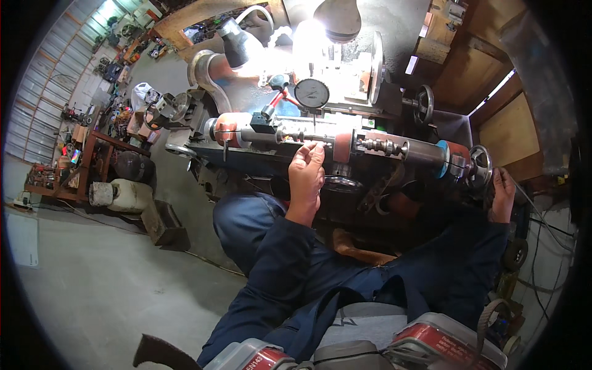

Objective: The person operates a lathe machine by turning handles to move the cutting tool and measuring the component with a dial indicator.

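Note:
A camshaft with several lobes lies level along the machine bed, between a red clamp at the left and a grey cylinder at the right. My left hand is raised to its near side, thumb and fingers pinched together at the shaft. Above that spot, a round dial gauge points its stem down toward the shaft. A red-and-black jointed arm on a black block stands beside the gauge. My right hand has its fingers curled at the rim of the metal handwheel at the right end.
A bright work lamp hangs over a grinding machine. Another handwheel projects toward my knees, and one more sits behind at right. A gas cylinder and a metal trough are on the floor at left. Cables run at far right.

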`<act>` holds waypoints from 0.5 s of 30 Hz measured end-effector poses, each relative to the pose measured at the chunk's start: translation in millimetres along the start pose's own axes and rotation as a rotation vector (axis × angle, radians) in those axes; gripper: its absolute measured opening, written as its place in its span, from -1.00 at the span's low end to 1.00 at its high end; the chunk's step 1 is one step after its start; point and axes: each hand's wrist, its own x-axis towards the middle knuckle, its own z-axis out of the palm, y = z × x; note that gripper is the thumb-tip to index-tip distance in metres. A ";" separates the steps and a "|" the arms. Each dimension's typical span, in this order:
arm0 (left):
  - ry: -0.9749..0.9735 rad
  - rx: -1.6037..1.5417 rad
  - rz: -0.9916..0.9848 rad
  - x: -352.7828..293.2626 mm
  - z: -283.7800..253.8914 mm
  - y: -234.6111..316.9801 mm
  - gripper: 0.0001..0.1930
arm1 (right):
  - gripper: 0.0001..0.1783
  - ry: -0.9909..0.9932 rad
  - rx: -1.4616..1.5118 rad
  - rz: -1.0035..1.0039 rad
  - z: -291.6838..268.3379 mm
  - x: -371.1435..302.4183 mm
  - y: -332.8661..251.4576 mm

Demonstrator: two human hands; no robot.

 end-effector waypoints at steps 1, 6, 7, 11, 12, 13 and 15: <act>-0.003 0.004 0.004 -0.2 0.4 0.3 -0.84 | -0.71 0.018 0.046 0.028 -0.8 4.2 2.6; 0.006 -0.023 -0.003 0.1 -2.4 -3.5 -0.85 | -0.71 0.026 -0.076 -0.018 0.6 21.6 0.9; 0.004 -0.030 -0.003 0.0 -2.2 -3.7 -0.85 | -0.70 0.060 -0.023 0.006 5.2 23.0 -0.3; 0.062 0.033 -0.002 -1.2 3.0 -1.1 -0.84 | -0.68 0.115 -0.025 0.081 21.5 30.9 -12.7; 0.048 0.046 0.003 -1.2 2.7 -2.1 -0.85 | -0.68 0.116 -0.025 0.080 20.8 35.7 -11.2; 0.034 0.058 0.008 -1.4 2.5 -2.9 -0.85 | -0.68 0.078 -0.077 0.038 18.4 41.8 -6.3; 0.012 0.037 -0.001 -1.6 0.8 -2.6 -0.87 | -0.67 0.038 -0.130 -0.006 14.8 54.5 5.9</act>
